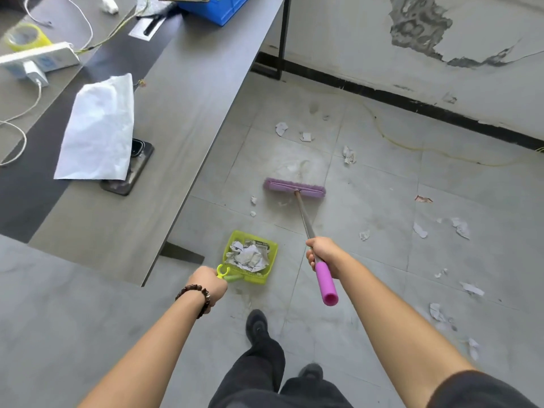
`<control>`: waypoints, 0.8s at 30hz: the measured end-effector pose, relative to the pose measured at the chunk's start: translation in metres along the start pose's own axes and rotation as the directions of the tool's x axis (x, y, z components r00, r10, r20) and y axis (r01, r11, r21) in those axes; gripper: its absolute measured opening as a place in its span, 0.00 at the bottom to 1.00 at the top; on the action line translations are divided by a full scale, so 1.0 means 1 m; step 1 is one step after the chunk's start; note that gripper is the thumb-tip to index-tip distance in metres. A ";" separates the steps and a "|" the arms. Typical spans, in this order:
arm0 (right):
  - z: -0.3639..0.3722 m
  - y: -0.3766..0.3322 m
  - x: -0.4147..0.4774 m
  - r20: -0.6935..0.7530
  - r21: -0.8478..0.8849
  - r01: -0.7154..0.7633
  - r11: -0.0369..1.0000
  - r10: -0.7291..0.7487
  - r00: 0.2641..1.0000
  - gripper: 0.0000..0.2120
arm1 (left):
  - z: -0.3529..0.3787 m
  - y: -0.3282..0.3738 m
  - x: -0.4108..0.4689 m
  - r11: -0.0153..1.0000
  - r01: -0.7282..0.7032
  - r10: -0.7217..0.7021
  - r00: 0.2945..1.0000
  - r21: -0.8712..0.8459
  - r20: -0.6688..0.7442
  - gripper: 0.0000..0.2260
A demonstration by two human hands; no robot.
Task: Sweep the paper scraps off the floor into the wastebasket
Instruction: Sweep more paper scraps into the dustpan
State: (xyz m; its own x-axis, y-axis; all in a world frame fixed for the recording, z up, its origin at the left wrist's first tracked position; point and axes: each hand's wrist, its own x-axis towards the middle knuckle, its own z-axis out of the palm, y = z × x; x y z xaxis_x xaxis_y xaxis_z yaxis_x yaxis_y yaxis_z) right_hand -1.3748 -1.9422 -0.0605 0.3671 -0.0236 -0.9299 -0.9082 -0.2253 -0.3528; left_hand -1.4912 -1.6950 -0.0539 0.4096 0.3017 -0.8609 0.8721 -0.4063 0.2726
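My left hand (208, 284) grips the handle of a lime-green dustpan (250, 257) that sits low over the floor, filled with crumpled paper scraps (248, 255). My right hand (322, 252) grips the metal shaft of a broom just above its pink grip (326, 285). The purple broom head (294, 188) rests on the grey tiles ahead of the dustpan. Loose paper scraps lie scattered: two small ones (253, 206) left of the broom head, some beyond it (281, 128), and several to the right (459, 226). No wastebasket is in view.
A grey desk (182, 119) runs along the left, carrying a white bag (97, 131), a phone, a power strip (38, 58) and cables. Its leg (284, 36) stands by the peeling wall. A yellow cord (412, 145) trails over the floor. My shoes (257, 325) are below.
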 end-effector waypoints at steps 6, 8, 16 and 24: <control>-0.003 0.020 -0.061 0.110 -0.082 -0.251 0.964 0.259 0.960 0.07 | -0.002 0.029 0.003 0.995 -0.035 0.033 0.999 0.096 0.020 0.06; -0.034 0.012 -0.082 0.130 -0.019 -0.331 0.943 0.331 0.935 0.06 | -0.004 0.036 -0.003 0.993 -0.030 0.027 0.999 0.111 0.029 0.04; -0.045 -0.021 -0.114 0.199 0.074 -0.309 0.948 0.290 0.936 0.10 | -0.022 0.037 -0.008 0.996 -0.019 0.016 0.999 0.093 0.030 0.05; 0.012 -0.075 -0.056 0.186 -0.042 -0.051 0.998 0.058 0.981 0.07 | -0.007 0.030 -0.008 1.000 0.000 0.000 1.000 0.020 0.006 0.04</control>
State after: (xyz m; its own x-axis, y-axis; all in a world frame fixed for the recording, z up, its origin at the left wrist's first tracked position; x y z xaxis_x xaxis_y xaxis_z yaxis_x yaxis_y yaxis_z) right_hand -1.3298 -1.9127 0.0168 0.2703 0.1451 -0.9518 -0.9164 -0.2642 -0.3006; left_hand -1.4664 -1.7037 -0.0353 0.4076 0.2966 -0.8637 0.8668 -0.4233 0.2637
